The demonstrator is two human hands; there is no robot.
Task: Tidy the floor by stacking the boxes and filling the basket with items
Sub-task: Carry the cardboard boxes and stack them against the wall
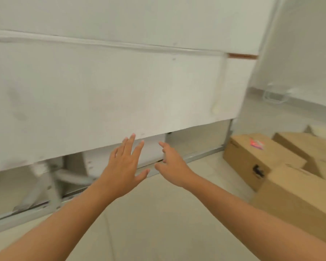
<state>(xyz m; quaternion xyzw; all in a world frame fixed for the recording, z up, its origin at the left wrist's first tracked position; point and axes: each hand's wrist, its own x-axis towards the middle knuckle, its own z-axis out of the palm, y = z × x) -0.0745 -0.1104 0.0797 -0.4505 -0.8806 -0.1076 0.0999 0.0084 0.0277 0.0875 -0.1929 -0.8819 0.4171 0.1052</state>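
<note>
Brown corrugated cardboard marks the task's goods: three plain rectangular cartons lie on the pale smooth floor [158, 213] at the right, none yet stacked squarely. The long brown cardboard box with a black handle slot and a red label [256, 157] lies nearest the wall corner; the second brown cardboard box behind it [309, 146] lies at an angle and touches it; the larger brown cardboard box in the near right foreground [294, 200] appears to lean against the first, though the contact line is blurred. No basket shows in this view. Both arms reach forward, well apart from the cartons. The bare left hand [123, 166] is spread flat, fingers straight and fanned, holding nothing; the bare right hand [172, 164] is loosely spread with fingers slightly bent, also holding nothing. Judged from this posture, the hands are poised between actions, likely for balance while turning toward the cartons. Ahead stands a white matte panel wall [111, 95], its ragged lower edge exposing a grey metal floor track and studs [201, 155]. A white cable loop [273, 95] hangs on the right-hand wall.
</note>
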